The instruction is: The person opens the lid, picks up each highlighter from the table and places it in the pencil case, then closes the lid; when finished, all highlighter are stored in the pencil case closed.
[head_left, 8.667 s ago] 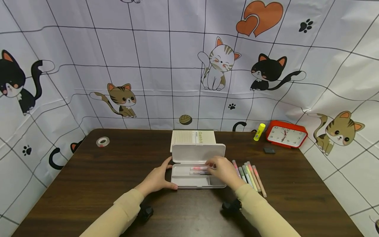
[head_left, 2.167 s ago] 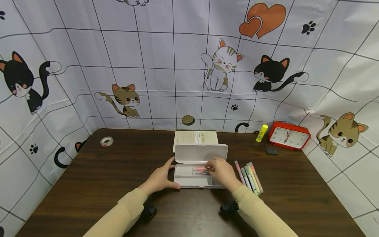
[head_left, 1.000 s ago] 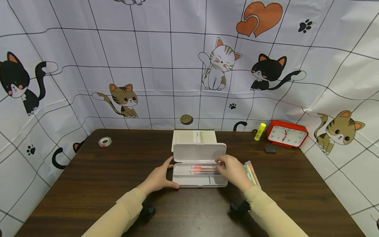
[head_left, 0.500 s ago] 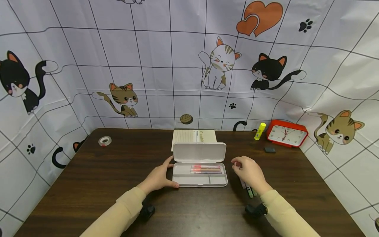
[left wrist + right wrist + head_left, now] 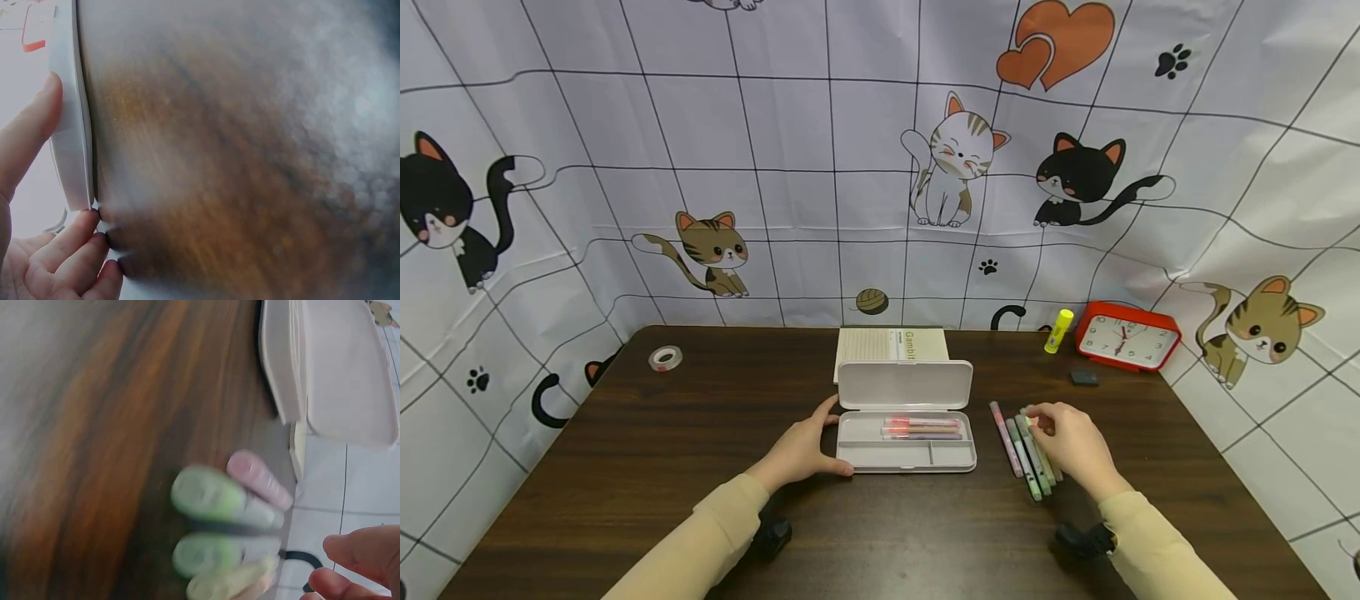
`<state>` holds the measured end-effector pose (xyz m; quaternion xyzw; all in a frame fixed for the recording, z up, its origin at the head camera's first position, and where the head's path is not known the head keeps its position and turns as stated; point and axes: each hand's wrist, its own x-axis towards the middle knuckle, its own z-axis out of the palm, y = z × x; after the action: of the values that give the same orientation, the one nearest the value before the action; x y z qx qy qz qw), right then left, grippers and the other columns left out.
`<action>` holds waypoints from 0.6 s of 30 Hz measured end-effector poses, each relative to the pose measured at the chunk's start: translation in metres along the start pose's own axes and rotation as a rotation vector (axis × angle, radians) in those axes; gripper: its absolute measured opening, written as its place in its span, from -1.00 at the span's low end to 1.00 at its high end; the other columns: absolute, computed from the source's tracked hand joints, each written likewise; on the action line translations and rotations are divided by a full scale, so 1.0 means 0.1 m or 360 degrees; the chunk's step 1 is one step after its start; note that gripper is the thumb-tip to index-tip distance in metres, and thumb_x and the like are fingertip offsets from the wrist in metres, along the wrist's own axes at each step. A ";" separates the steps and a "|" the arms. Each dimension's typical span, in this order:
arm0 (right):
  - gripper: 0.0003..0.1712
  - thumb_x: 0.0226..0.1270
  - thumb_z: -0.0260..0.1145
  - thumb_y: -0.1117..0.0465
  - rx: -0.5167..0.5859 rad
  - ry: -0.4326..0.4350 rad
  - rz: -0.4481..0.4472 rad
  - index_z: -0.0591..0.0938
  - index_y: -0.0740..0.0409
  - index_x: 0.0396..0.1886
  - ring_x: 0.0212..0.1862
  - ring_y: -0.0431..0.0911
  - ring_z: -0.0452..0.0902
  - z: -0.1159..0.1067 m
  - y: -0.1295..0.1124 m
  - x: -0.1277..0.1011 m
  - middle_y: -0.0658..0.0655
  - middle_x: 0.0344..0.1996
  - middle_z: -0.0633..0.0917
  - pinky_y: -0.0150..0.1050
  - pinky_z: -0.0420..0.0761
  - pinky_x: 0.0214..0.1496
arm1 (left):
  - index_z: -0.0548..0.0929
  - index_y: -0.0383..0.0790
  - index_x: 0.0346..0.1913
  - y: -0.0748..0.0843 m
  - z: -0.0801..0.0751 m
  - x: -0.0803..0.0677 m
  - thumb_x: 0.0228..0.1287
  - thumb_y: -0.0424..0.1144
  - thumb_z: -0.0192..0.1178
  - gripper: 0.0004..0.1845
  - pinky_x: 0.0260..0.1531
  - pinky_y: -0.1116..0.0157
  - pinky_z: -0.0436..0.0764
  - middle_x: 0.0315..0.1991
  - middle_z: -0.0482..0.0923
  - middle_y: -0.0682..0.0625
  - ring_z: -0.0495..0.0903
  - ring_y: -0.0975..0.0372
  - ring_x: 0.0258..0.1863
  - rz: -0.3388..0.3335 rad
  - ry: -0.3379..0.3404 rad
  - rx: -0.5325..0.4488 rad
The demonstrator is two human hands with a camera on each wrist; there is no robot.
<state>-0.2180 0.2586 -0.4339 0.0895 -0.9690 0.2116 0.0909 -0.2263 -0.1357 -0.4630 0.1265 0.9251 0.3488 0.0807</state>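
Observation:
A white pencil case (image 5: 952, 457) lies open at the table's middle, its lid (image 5: 904, 385) standing up behind. Several pink and red pens (image 5: 921, 427) lie in its rear compartment. My left hand (image 5: 822, 442) holds the case's left end, thumb at the far side and fingers at the near corner; in the left wrist view the thumb (image 5: 31, 131) lies against the case (image 5: 72, 125). My right hand (image 5: 1045, 421) hovers with loosely curled fingers over a row of pastel pens (image 5: 1017, 446) right of the case. In the right wrist view its fingertips (image 5: 362, 550) sit just past the pens (image 5: 219, 512), gripping none.
Behind the case lies a notebook (image 5: 891, 344). A tape roll (image 5: 664, 358) sits at the far left. A yellow glue stick (image 5: 1060, 329), a red clock (image 5: 1126, 336) and a dark eraser (image 5: 1082, 377) stand at the far right. A cat-print sheet walls the table in.
My right hand has left the pens in the case and moved right to the row of pens on the table. The left hand has stayed on the case.

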 end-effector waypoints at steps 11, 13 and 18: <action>-0.82 0.15 0.35 0.28 0.0016 -0.0059 0.0097 0.69 0.22 -0.23 -0.43 -0.12 0.43 -0.05 0.21 -0.07 0.03 -0.49 0.60 -0.20 0.44 -0.42 | 0.02 -0.25 0.48 0.00 0.00 0.00 -0.26 0.01 0.58 0.26 0.20 -0.08 0.33 0.25 0.45 -0.15 0.39 -0.09 0.25 0.0002 0.0009 -0.0011; -0.80 0.15 0.36 0.26 0.0021 -0.0094 0.0112 0.69 0.22 -0.22 -0.44 -0.12 0.43 -0.05 0.22 -0.08 0.04 -0.48 0.61 -0.21 0.44 -0.43 | 0.02 -0.26 0.48 0.00 0.00 0.00 -0.26 0.01 0.58 0.25 0.20 -0.08 0.33 0.25 0.45 -0.16 0.38 -0.09 0.25 0.0004 0.0011 -0.0013; -0.77 0.12 0.39 0.24 0.0025 -0.0152 0.0122 0.69 0.22 -0.21 -0.44 -0.13 0.45 -0.02 0.26 -0.10 0.04 -0.47 0.61 -0.21 0.44 -0.44 | 0.02 -0.26 0.48 0.01 0.00 -0.01 -0.25 0.00 0.57 0.25 0.20 -0.08 0.32 0.25 0.45 -0.16 0.38 -0.09 0.25 0.0007 0.0003 -0.0018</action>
<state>-0.2131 0.2840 -0.4444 0.0632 -0.9732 0.2181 0.0356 -0.2255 -0.1353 -0.4625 0.1279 0.9229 0.3542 0.0799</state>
